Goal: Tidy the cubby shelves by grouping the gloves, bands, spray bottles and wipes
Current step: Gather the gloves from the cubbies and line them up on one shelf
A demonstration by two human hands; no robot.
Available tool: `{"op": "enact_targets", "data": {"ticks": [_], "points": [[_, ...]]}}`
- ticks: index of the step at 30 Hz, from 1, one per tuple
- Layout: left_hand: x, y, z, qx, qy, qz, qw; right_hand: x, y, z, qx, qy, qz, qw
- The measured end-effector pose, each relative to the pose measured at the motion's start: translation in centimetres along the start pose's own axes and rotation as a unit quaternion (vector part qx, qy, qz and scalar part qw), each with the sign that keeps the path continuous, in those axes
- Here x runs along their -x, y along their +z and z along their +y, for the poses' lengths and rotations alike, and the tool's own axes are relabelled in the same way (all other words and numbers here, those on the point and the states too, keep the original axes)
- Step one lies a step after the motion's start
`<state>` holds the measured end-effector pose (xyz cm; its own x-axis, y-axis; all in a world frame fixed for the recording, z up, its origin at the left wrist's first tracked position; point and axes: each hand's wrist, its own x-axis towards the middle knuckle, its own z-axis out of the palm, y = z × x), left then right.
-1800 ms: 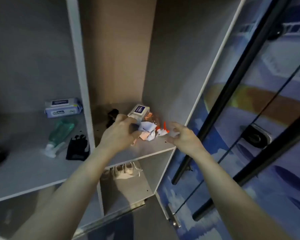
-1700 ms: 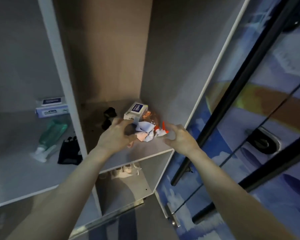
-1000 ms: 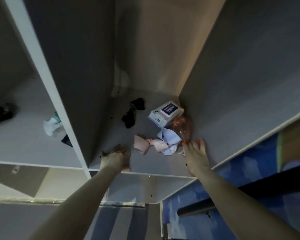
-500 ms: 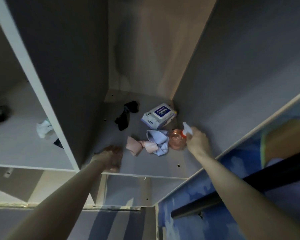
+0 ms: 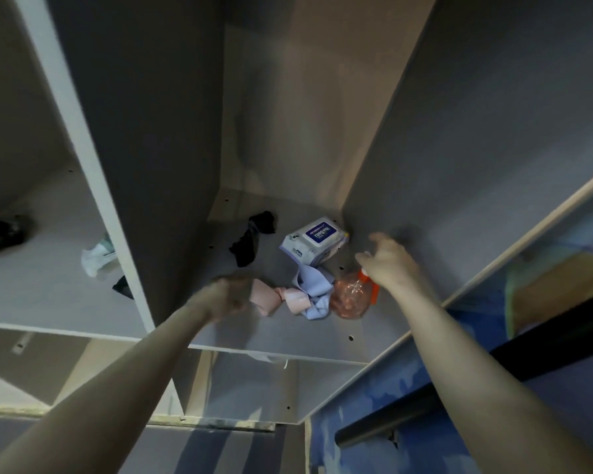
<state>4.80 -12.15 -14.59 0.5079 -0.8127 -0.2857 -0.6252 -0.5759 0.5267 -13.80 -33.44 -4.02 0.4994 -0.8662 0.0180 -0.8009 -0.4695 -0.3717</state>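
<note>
Change: since half a second ago the right hand [image 5: 389, 265] has let go of the clear orange-tinted plastic spray bottle with an orange trigger [image 5: 351, 297] and lifted off it; the left hand [image 5: 228, 295] has moved in from the shelf's front edge toward the bands.
Right hand: hovers above the bottle's trigger end with fingers spread and relaxed, grasping nothing.
Left hand: blurred by motion, just beside the pink band; whether it grasps anything I cannot tell, though it seems to touch the band's left end.
Spray bottle: lies on its side on the grey cubby shelf [image 5: 288, 336], near the right wall, touching the blue band.
Bands: a pale pink fabric band [image 5: 278, 299] lies twisted and knotted beside a crumpled light blue fabric band [image 5: 314, 289], between the left hand and the bottle.
Wipes: a white soft pack of wipes with a dark blue label [image 5: 314, 239] sits in the back right corner, just behind the blue band.
Glove: a black fabric glove [image 5: 252, 241] lies crumpled left of the wipes, apart from them.
Left cubby: a white spray head [image 5: 93, 258] and a dark item [image 5: 122, 287] show past the white divider panel [image 5: 93, 186].
</note>
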Motion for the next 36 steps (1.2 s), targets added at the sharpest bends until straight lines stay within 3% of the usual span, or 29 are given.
{"op": "enact_targets", "data": {"ticks": [3, 5, 11, 14, 18, 22, 29, 32, 36], "points": [[2.0, -3.7, 2.9, 0.138, 0.006, 0.098, 0.986, 1.2, -0.9, -2.7, -0.113, -0.053, -0.055, 0.991], [4.1, -6.2, 4.3, 0.204, 0.025, 0.108, 0.973, 2.4, -1.6, -4.7, -0.154, -0.089, -0.082, 0.981], [13.4, -11.6, 4.6, 0.221, 0.05, 0.176, 0.958, 8.5, -3.6, -11.0, -0.145, -0.194, -0.132, 0.961], [18.7, -13.6, 1.6, 0.259, 0.027, 0.201, 0.944, 12.5, -3.6, -14.6, -0.166, -0.235, -0.157, 0.945], [24.9, -16.0, -5.4, 0.228, -0.046, 0.283, 0.931, 17.6, -1.2, -19.7, -0.198, -0.258, -0.186, 0.927], [30.4, -18.0, -12.5, 0.204, -0.114, 0.304, 0.924, 21.2, 2.7, -25.5, -0.177, -0.263, -0.237, 0.918], [30.2, -20.0, -22.0, 0.164, -0.151, 0.246, 0.943, 22.8, 11.0, -31.6, -0.15, -0.248, -0.26, 0.921], [27.2, -19.9, -25.2, 0.138, -0.159, 0.147, 0.967, 21.7, 14.4, -32.5, -0.108, -0.243, -0.28, 0.922], [23.3, -18.9, -28.8, 0.007, -0.181, -0.002, 0.983, 20.0, 19.1, -32.7, -0.003, -0.245, -0.317, 0.916]]}}
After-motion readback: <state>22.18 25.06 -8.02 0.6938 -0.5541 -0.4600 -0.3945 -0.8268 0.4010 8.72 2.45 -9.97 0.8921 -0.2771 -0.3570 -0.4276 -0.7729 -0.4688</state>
